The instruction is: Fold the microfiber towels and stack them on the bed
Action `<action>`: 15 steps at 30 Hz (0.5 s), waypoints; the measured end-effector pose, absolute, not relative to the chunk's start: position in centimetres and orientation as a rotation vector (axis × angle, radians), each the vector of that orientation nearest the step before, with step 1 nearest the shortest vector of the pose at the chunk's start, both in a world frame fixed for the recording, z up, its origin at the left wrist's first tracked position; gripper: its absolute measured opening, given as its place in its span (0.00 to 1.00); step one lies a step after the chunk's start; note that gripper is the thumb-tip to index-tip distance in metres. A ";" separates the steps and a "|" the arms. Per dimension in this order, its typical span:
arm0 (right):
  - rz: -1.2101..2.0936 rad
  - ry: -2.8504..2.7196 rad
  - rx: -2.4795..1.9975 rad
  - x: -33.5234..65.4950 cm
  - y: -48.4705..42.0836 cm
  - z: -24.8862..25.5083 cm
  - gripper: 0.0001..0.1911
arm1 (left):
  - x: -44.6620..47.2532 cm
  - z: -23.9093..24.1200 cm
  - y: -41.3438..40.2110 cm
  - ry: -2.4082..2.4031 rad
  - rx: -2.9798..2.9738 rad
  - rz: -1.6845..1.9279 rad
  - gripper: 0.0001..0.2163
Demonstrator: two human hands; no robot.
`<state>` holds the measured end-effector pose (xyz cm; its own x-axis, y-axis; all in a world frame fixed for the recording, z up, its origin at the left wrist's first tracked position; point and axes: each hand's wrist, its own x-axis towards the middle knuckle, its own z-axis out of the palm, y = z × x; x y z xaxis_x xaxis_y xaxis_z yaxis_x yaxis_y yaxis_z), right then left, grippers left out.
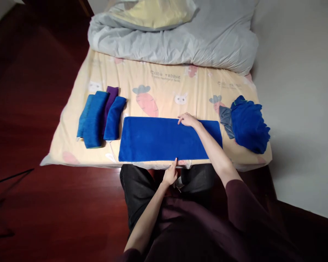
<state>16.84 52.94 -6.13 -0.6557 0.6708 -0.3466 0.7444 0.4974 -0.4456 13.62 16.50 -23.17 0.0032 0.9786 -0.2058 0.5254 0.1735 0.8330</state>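
Blue towel [150, 140] flat on carrot-print bedsheet [164, 105], between narrow towel bundles [96, 120] and crumpled cloth pile [248, 123]; right hand [188, 119] loosely spread at far edge, left hand [170, 175] index extended at near edge, grip unclear.

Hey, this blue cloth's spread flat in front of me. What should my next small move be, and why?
I'd probably slide the right hand to the blue cloth's right short end and turn that end inward. The cloth lies flat, the left hand sits at its near edge, and the blue bundles at left look compact.
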 end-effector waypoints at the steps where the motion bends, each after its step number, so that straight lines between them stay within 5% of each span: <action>1: -0.869 2.541 1.258 15.9 53.7 -6.4 0.16 | 13.4 -23.1 16.5 1.619 1.469 0.684 0.42; 6: -0.745 2.332 1.355 13.0 55.4 -7.7 0.10 | 12.8 -23.0 16.7 1.568 1.494 0.653 0.42; 15: -0.797 2.186 1.423 11.6 56.3 -8.8 0.20 | 12.0 -23.1 16.7 1.532 1.565 0.585 0.41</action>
